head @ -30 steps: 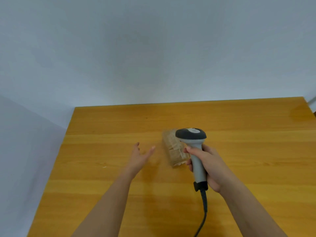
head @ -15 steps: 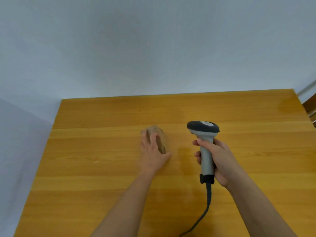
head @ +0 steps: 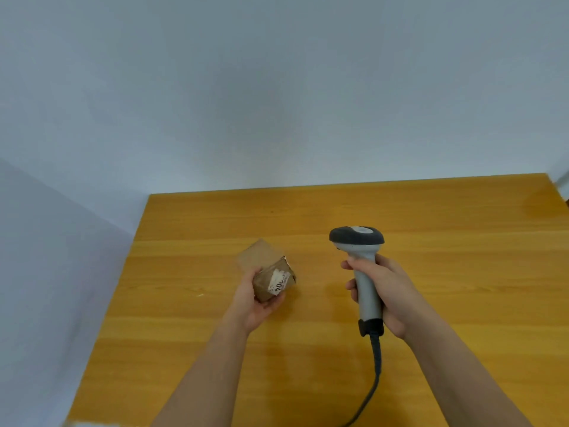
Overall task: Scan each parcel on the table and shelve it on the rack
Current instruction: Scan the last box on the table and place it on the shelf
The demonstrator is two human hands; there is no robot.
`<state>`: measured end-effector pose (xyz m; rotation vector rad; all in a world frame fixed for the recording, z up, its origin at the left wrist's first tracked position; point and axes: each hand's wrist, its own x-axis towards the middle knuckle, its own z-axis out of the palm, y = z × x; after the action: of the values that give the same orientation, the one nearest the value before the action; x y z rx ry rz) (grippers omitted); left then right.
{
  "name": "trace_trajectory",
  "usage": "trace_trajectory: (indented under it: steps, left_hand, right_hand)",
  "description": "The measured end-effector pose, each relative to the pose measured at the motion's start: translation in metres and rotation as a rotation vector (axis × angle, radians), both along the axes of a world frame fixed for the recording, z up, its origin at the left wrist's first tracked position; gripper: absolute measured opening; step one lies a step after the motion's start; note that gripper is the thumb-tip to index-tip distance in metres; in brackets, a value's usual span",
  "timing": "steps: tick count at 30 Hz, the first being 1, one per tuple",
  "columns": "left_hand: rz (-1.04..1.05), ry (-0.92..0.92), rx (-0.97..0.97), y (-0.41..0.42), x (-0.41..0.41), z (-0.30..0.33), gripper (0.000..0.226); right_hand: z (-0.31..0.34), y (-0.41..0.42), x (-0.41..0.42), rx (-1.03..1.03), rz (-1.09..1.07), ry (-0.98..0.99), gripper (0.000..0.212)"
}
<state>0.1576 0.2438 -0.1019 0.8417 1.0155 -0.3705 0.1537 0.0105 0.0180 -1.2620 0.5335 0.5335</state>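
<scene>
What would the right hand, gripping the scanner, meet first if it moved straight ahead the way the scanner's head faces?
Probably nothing: the right hand holds the scanner facing the far wall over bare table; the parcel lies off to the left.

The only writing in view is on a small white label [head: 278, 282] stuck to the side of the brown parcel [head: 271, 280] held in the left hand [head: 257, 303]. Dark handwritten marks run across the label at a slant; they look like digits, perhaps a "4" followed by two round "0" shapes, but the picture is blurred there and the rest of the marks cannot be made out. The scanner [head: 360, 263] in the right hand [head: 388, 294] shows no readable brand or lettering, and the desk [head: 462, 272] bears none.
</scene>
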Motion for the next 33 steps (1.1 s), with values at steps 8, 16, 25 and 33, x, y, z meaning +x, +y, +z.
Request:
trace_trajectory:
  steps: [8, 16, 25, 33]
  left_hand:
    - [0.062, -0.042, -0.189, 0.016, -0.009, 0.038, 0.059]
    - [0.129, 0.021, -0.252, 0.047, -0.032, 0.024, 0.056]
    - [0.233, 0.314, 0.428, 0.059, -0.05, -0.023, 0.053]
    - [-0.182, 0.071, 0.664, 0.054, -0.039, -0.027, 0.122]
  right_hand:
    - [0.019, 0.03, 0.0, 0.04, 0.13, -0.073, 0.021]
    - [0.026, 0.045, -0.004, 0.023, 0.21, -0.102, 0.019]
    - [0.002, 0.04, -0.001, -0.032, 0.216, -0.047, 0.021]
    - [0.0, 0.048, 0.001, -0.053, 0.279, -0.069, 0.02]
